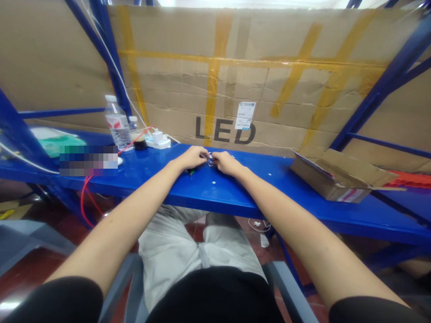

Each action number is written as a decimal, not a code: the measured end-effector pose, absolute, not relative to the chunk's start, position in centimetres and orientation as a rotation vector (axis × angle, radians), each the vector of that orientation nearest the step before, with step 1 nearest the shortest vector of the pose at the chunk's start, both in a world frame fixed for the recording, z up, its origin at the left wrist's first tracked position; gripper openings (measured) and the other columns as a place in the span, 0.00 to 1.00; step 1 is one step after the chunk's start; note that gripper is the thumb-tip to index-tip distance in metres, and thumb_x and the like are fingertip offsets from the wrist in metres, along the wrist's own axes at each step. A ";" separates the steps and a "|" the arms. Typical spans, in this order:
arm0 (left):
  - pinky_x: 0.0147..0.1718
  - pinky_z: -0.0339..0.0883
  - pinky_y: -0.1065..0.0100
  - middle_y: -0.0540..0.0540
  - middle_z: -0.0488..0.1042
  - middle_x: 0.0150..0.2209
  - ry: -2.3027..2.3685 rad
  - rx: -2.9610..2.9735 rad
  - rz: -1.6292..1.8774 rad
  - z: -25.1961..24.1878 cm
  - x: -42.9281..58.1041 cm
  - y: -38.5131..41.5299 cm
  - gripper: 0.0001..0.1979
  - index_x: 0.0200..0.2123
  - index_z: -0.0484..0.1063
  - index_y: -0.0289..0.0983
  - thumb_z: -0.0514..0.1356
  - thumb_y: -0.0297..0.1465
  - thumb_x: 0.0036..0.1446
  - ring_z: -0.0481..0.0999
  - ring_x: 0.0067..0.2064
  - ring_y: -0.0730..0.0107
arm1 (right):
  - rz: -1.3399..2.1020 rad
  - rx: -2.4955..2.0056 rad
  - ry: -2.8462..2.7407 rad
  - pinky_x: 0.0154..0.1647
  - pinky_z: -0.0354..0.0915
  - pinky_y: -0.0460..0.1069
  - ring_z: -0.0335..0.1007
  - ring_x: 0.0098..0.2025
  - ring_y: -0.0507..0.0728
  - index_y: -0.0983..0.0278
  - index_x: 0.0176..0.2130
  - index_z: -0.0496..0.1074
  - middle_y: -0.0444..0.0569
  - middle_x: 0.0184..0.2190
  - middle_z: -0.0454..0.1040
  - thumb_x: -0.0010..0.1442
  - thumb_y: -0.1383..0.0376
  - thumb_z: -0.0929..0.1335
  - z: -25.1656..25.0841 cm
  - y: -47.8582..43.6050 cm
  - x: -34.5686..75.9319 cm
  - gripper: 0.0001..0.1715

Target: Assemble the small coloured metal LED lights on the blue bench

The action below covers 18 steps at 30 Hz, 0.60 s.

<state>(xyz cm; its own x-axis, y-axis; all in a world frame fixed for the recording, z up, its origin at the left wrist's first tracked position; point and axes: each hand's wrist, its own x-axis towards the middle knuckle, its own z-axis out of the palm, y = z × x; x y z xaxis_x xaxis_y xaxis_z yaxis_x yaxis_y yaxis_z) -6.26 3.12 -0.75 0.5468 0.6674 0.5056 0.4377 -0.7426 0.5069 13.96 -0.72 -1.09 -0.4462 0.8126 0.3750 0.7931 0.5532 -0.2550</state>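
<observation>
Both my hands meet over the blue tabletop (232,190), fingers curled in towards each other. Between their fingertips is a small shiny metal piece (210,159), ring-like at its lower end and too small to name. My left hand (194,158) pinches it from the left side, and my right hand (226,162) is closed on it from the right. Just below my left hand lies a small dark and green item (190,172), partly hidden. Another bit of shiny metal shows behind my right hand, mostly covered.
An open cardboard box (332,175) stands at the right, beside a red plastic piece (412,179). At the left are a water bottle (117,128), a small bottle of dark liquid (138,137) and a white power strip (158,141). A large taped cardboard sheet (188,89) rises behind.
</observation>
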 end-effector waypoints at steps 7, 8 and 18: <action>0.43 0.70 0.63 0.47 0.79 0.34 0.909 2.089 1.340 -0.7 -5.4 3.7 0.09 0.37 0.72 0.36 0.65 0.27 0.51 0.77 0.38 0.66 | 0.606 -1.301 -1.961 0.34 0.66 0.47 0.73 0.30 0.54 0.66 0.45 0.73 0.48 0.29 0.78 0.65 0.63 0.66 0.0 -1.1 15.0 0.10; 0.45 0.70 0.62 0.46 0.79 0.35 0.882 2.071 1.352 -0.5 -5.2 3.5 0.08 0.37 0.72 0.36 0.64 0.27 0.52 0.78 0.39 0.66 | 0.616 -1.262 -1.952 0.35 0.67 0.47 0.74 0.31 0.54 0.66 0.43 0.74 0.48 0.30 0.79 0.65 0.63 0.67 0.2 -1.1 15.1 0.10; 0.61 0.62 0.54 0.39 0.75 0.59 0.628 2.082 1.315 1.1 -4.2 1.1 0.19 0.48 0.80 0.38 0.67 0.39 0.55 0.71 0.63 0.53 | 0.970 -0.868 -1.818 0.43 0.67 0.50 0.75 0.36 0.56 0.67 0.30 0.78 0.51 0.29 0.80 0.56 0.52 0.72 0.9 -1.0 14.9 0.19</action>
